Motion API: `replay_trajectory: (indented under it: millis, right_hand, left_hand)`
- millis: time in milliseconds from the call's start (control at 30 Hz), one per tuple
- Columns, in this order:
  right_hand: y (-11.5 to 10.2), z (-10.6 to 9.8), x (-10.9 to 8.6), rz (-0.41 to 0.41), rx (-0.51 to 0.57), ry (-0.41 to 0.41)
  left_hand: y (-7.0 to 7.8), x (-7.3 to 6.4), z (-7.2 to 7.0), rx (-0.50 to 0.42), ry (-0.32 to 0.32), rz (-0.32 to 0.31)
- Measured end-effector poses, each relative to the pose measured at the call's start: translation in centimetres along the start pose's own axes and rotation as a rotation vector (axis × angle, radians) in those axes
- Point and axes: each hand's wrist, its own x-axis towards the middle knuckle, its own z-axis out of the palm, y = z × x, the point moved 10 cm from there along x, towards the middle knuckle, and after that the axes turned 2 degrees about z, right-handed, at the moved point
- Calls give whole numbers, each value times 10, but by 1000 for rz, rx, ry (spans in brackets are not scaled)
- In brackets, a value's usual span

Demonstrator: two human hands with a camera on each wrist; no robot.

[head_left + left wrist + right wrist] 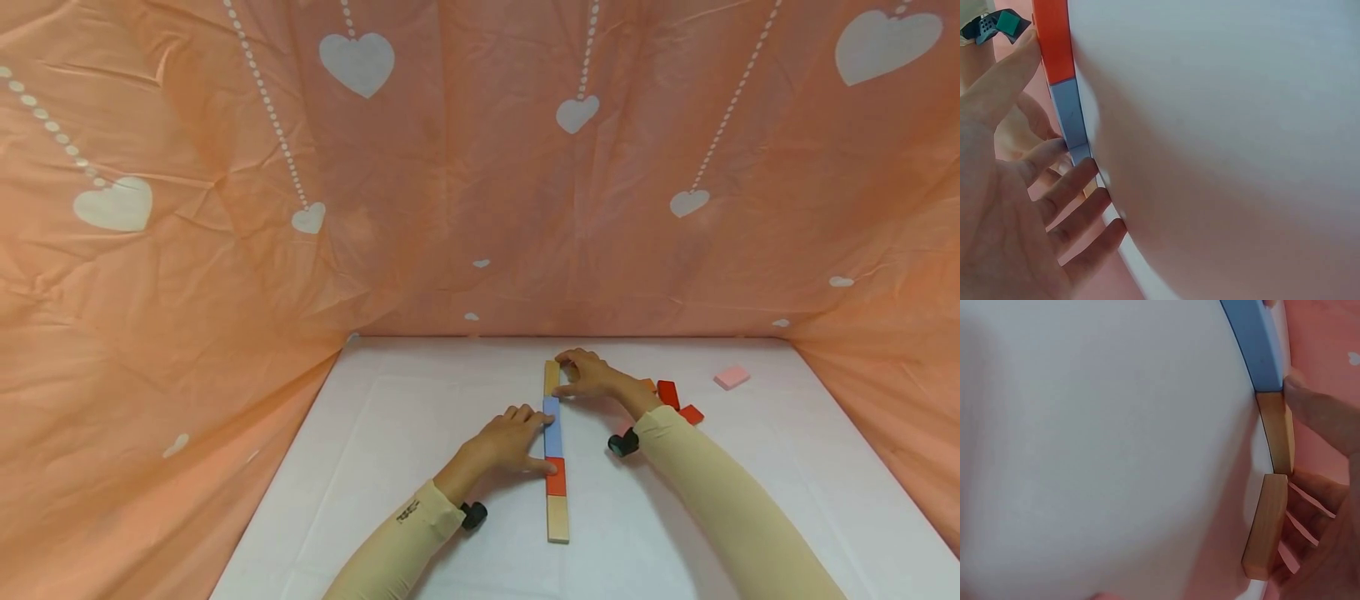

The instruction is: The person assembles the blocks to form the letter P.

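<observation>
Several flat blocks lie end to end in a straight row on the white table: a plain wooden block [552,377] at the far end, a blue stretch [552,437] with a seam in the left wrist view, a red block [560,486], and another wooden block [557,521] nearest me. My left hand [510,439] rests along the row's left side, index finger at the blue and thumb on the red. My right hand [592,375] is at the far right side, its thumb by the blue-wood joint. A separate wooden block [1266,528] lies beside its loosely bent fingers.
Right of my right forearm lie an orange block [648,384], red blocks [668,394] and a pink block [732,377]. Part of another pink piece shows by the right wrist. An orange-pink cloth with white hearts [480,183] surrounds the white table [420,375].
</observation>
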Motion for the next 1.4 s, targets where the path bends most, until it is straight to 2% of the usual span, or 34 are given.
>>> replay_trajectory:
  millis: [433,600,733,867,1000,1133,1400]
  right_hand:
    - [0,0,-3,8,-23,7]
    - [2,0,-4,11,14,-7]
    - [2,-4,-5,-19,68,-4]
    - [4,-11,-9,-56,113,23]
    - [10,-20,-15,-74,89,69]
    - [20,-27,-20,-50,53,125]
    - [33,-38,-27,-53,-11,220]
  left_hand:
    - [0,2,1,-1,-8,-9]
    - [1,2,0,7,-4,-10]
    - [2,2,-1,4,-3,-9]
    - [2,1,-1,0,-1,-12]
    - [2,2,-1,0,3,-18]
    - [0,3,2,-5,1,-31]
    - [-2,2,4,-9,0,-42]
